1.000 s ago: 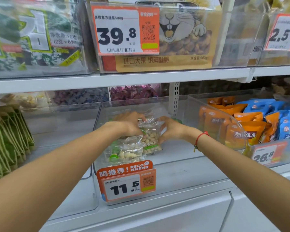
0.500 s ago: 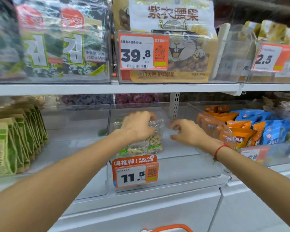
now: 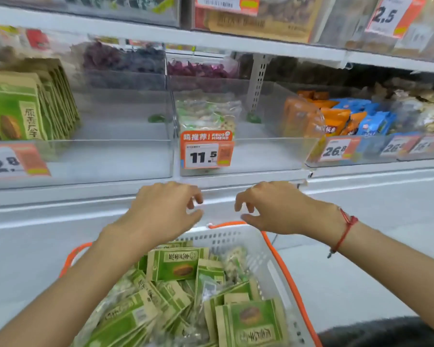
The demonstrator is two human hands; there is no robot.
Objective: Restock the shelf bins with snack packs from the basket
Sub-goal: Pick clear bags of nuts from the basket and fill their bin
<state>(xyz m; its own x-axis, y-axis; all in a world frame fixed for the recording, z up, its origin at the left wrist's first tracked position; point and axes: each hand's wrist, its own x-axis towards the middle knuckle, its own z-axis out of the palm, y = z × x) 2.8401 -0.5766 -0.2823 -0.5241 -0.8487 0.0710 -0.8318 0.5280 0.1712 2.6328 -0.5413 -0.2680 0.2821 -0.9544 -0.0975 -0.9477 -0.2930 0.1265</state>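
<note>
Currently your left hand [image 3: 166, 209] and right hand [image 3: 273, 209] hover empty, fingers relaxed, above the basket [image 3: 266, 256]; many packs [image 3: 176, 266] remain inside.

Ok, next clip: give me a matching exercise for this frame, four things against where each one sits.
Things:
1. clear nut packs
2. green packs
3. orange packs
4. red string

Places:
A. right wrist
B. white basket
C. bin tagged 26.8
D. bin tagged 11.5

Pairs: 1-D, 2-B, 3-C, 4-A
</note>
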